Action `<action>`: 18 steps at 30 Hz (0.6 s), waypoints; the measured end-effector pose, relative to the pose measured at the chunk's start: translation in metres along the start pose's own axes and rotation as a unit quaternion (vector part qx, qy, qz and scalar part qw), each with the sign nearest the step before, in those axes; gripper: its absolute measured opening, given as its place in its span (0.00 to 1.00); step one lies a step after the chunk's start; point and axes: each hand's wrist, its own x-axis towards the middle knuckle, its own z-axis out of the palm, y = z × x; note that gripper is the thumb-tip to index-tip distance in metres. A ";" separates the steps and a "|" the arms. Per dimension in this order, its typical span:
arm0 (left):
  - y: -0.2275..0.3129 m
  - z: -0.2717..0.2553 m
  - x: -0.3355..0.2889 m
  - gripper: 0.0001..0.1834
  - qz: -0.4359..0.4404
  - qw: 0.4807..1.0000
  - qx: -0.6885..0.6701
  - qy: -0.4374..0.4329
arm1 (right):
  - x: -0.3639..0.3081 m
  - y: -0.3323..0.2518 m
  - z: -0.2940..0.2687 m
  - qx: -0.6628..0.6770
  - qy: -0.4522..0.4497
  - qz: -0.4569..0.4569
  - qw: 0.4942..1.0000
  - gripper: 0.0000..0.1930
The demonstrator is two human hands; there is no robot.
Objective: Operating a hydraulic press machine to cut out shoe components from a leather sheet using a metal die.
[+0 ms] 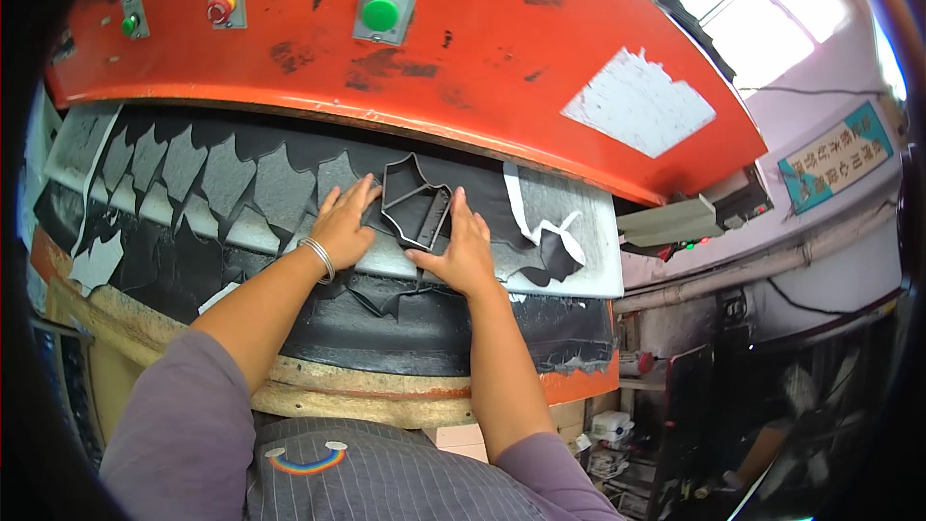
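Note:
A metal cutting die [437, 219], an angular outline with a crossbar, stands on a dark sheet of material [473, 169]. My right hand [465, 253] holds its lower right side, fingers along the right wall and thumb by the bottom corner. At its left side is my left hand [342, 230], fingers stretched out and apart, with the fingertips close to the die's left wall; whether they touch it I cannot tell. Left of the hands, a row of die-shaped cut-outs in the sheet bares the grey-white cutting board [227, 174]. A metal bangle circles my left wrist.
The orange press head [463, 68] overhangs the board's far side, with a green push button [380, 13] and a red knob [221, 9]. Dark scraps [174, 265] hang over the near edge. A curled white-edged offcut [559, 246] lies at right. A worn wooden edge [357, 391] runs before me.

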 end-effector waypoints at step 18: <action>0.008 -0.007 -0.003 0.38 -0.008 1.000 0.023 -0.003 | 0.000 -0.007 -0.005 -0.018 -0.008 0.011 1.000 0.61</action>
